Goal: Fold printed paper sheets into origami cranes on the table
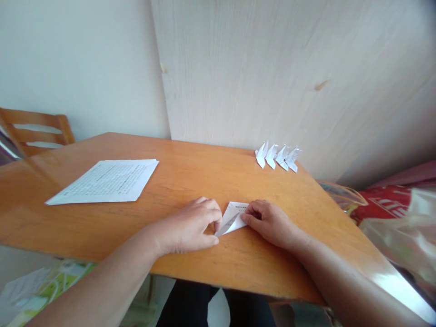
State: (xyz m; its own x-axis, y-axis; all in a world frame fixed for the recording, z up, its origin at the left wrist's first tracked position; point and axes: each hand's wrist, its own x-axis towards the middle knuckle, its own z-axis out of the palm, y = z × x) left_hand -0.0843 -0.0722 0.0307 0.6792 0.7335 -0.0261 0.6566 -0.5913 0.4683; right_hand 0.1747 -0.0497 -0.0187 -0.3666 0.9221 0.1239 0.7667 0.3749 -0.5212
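Note:
A small piece of printed white paper (232,217) lies folded on the wooden table in front of me, one flap slightly raised along a diagonal crease. My left hand (195,223) has its thumb and curled fingers at the paper's lower left corner, pinching it. On the other side, my right hand (269,221) grips the right edge between thumb and fingers and covers that end. Farther back to the right, several folded paper pieces (281,157) stand in a row, pointed and white. A stack of printed sheets (105,181) rests flat at the left.
The wooden table (190,165) meets a pale panel (238,72) at the back. A wooden chair (37,129) stands at the far left. Red and translucent bags (388,204) lie beyond the right edge, and a green and white bag (51,284) is below the left front edge.

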